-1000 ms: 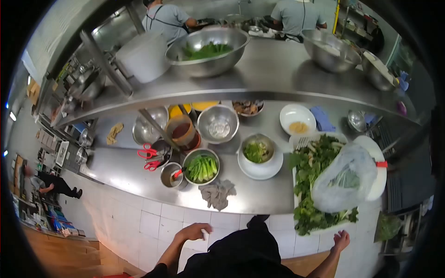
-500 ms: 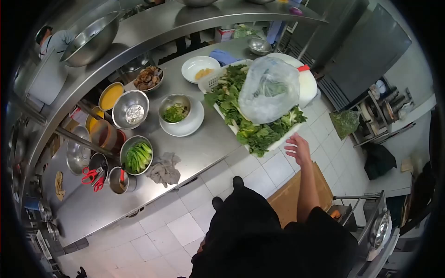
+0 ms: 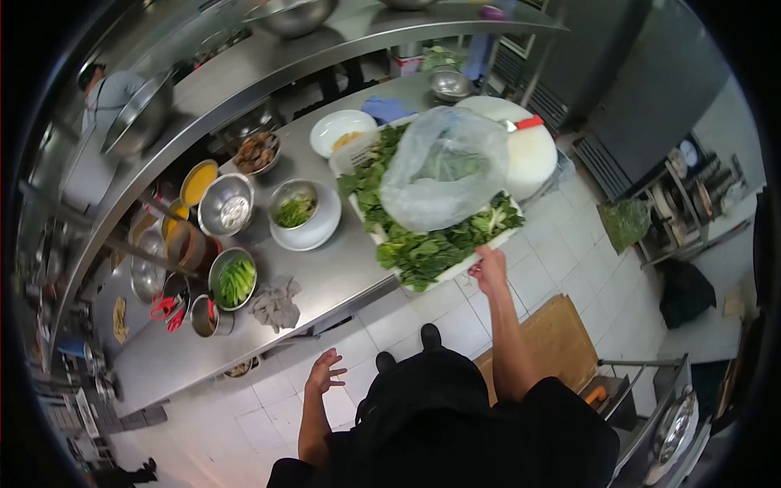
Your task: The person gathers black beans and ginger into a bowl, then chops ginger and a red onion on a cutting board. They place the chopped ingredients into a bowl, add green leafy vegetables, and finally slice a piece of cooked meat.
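Note:
My right hand [image 3: 490, 272] is at the near right edge of a white plastic basket [image 3: 443, 279], its fingers curled around the rim. Leafy greens [image 3: 435, 252] fill the basket. On top of them lies a cloudy clear plastic bag [image 3: 443, 175], with something green showing through it. My left hand [image 3: 324, 372] is raised in front of the counter's edge, fingers apart and holding nothing. Nearest to it on the counter is a crumpled grey cloth [image 3: 275, 305].
The steel counter [image 3: 333, 272] carries a bowl of green stalks [image 3: 234, 281], red-handled scissors [image 3: 168, 311] and a bowl on white plates [image 3: 305, 228]. A red-handled knife [image 3: 527, 123] lies on a round white board [image 3: 530, 159]. An overhead shelf [image 3: 325, 61] crosses above. Another person [image 3: 110, 102] stands beyond.
My right hand has moved from just beside the basket onto its rim and closed there. My left hand has come up into view, fingers spread. The camera view has shifted slightly.

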The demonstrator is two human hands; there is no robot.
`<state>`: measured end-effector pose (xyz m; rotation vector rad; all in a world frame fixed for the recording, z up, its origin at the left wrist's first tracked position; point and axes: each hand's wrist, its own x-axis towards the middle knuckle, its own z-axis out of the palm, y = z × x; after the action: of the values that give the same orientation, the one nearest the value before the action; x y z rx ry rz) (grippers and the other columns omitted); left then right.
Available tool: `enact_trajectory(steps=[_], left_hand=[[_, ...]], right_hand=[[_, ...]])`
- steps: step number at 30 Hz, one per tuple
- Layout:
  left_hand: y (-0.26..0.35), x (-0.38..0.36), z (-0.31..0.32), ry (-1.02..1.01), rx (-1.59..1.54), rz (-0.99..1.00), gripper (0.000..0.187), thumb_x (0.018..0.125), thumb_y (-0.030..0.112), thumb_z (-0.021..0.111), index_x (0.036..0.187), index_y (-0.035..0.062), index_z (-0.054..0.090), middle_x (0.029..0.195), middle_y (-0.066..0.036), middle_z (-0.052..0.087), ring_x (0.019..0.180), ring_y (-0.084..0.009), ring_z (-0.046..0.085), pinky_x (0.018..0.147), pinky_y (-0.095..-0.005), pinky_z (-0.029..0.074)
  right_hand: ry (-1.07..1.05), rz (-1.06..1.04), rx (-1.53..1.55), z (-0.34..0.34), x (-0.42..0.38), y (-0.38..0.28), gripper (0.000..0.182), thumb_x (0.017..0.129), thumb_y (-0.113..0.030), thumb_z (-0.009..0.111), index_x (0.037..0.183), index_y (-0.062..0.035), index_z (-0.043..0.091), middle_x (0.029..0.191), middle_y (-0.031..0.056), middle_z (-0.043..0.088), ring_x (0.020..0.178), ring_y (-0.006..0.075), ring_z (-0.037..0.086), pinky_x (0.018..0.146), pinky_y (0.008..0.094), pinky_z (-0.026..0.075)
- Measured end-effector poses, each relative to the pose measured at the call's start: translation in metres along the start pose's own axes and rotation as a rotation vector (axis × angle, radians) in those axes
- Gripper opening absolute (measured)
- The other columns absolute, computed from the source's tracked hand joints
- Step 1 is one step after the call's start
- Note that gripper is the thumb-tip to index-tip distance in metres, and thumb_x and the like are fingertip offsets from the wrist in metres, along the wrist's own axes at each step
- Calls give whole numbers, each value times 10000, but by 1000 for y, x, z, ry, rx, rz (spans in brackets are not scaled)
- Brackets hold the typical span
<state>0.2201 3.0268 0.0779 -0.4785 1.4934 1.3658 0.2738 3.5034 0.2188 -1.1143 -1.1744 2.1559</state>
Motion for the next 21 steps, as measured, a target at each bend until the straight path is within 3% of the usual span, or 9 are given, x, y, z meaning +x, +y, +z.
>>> enact_trajectory(steps=[4, 6, 8, 10, 13, 15, 18, 19, 21], left_hand=[[14, 11, 31, -91, 152, -12, 721, 911, 467, 576, 1496, 206, 245, 1513, -123, 321, 1258, -481, 432, 887, -692, 405], [17, 6, 61, -302, 444, -138, 818, 869, 638, 540, 1509, 241, 220, 1534, -150, 281, 1262, -459, 439, 873, -649, 427], [12, 3, 91, -473, 647, -293, 755, 915, 610, 462, 1527, 292, 156, 1554, -125, 244, 1321, -481, 353, 911, -721, 354], [21, -9, 129, -501, 822, -288, 855, 892, 706, 392, 1538, 216, 120, 1566, -141, 203, 1362, -416, 325, 1019, -635, 328], [17, -8, 157, -664, 925, 80, 942, 881, 728, 391, 1532, 109, 106, 1567, -164, 181, 1383, -348, 319, 1112, -478, 289], [39, -37, 179, -709, 923, 165, 926, 900, 675, 437, 1495, 8, 196, 1523, -211, 272, 1363, -316, 364, 1128, -360, 272], [36, -45, 190, -810, 1193, 222, 807, 913, 614, 487, 1432, 11, 349, 1418, -242, 419, 1324, -346, 409, 1090, -387, 324], [37, -55, 190, -720, 1093, 218, 610, 919, 501, 565, 1270, 5, 515, 1290, -241, 530, 1254, -335, 479, 1027, -379, 383], [24, -47, 181, -741, 1086, 277, 558, 919, 464, 584, 1223, -1, 540, 1306, -213, 519, 1258, -317, 471, 1031, -369, 377]], right_hand=[[18, 12, 14, 8, -5, 7, 155, 829, -143, 599, 810, -5, 528, 573, 46, 476, 421, 150, 467, 393, 305, 425], [-10, 6, 3, 6, 0, 7, 147, 830, -136, 591, 813, -4, 529, 580, 50, 488, 422, 149, 472, 393, 304, 422], [-66, -54, -17, 6, 7, 5, 137, 829, -126, 583, 811, 0, 532, 588, 56, 503, 423, 148, 477, 393, 306, 419], [-53, -46, -21, 8, 11, 2, 134, 827, -123, 579, 795, 0, 537, 591, 59, 514, 426, 146, 481, 392, 311, 419], [-120, -20, -68, 6, 13, 5, 184, 848, -164, 604, 771, -9, 542, 595, 51, 521, 436, 139, 487, 406, 308, 427], [-166, -3, -164, 0, 8, 1, 232, 863, -211, 622, 769, -15, 543, 604, 48, 528, 447, 140, 498, 416, 303, 435], [-243, 52, -340, -24, -5, -10, 321, 885, -306, 647, 768, -24, 551, 622, 41, 540, 486, 144, 528, 448, 289, 458], [-280, 95, -430, -36, -6, -19, 362, 892, -355, 653, 769, -28, 557, 632, 38, 546, 514, 145, 547, 469, 280, 472], [-329, 136, -453, -64, -23, -34, 367, 899, -375, 642, 811, -22, 593, 677, 48, 587, 603, 143, 590, 562, 269, 505]])
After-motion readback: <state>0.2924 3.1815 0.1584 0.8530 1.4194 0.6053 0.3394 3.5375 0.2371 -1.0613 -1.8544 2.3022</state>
